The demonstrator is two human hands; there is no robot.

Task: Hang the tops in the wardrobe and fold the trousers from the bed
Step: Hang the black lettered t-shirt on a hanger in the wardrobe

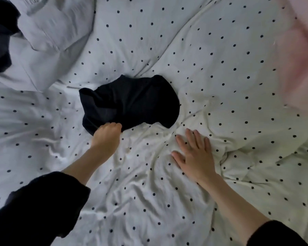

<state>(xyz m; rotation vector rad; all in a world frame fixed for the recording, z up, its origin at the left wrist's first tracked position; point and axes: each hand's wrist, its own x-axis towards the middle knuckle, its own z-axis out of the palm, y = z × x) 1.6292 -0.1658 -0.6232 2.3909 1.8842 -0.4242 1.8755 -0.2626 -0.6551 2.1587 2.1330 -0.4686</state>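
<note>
Head view showed a small black garment of soft fabric (130, 102), bunched into a lump, lying on the bed near the middle of the picture. It was not possible to tell whether it was a top or trousers. The left hand (107, 134) had its fingers curled on the near edge of this garment and pinched the cloth there. The right hand (194, 155) lay flat with the fingers straight and spread, pressing on the white duvet cover with small dark dots (220, 59), just beside the garment but not touching it.

Some risks appeared from here, in my judgement. The grip held only one edge, so a lift could let the rest hang twisted, and the fold or the hanging would then begin badly. The fingers could also catch the duvet cover under the cloth and pull it up together with the garment. Because the garment was so crumpled, it could be taken for the wrong kind and sent to the wrong place.

The duvet cover was much wrinkled, with deep folds running toward the pressing hand. A pale grey pillow (48, 32) lay at the upper left, and another dark cloth (0, 41) rested at its far left side. At the upper right a blurred pink surface (299, 55) was visible; what it was, I cannot tell.
</note>
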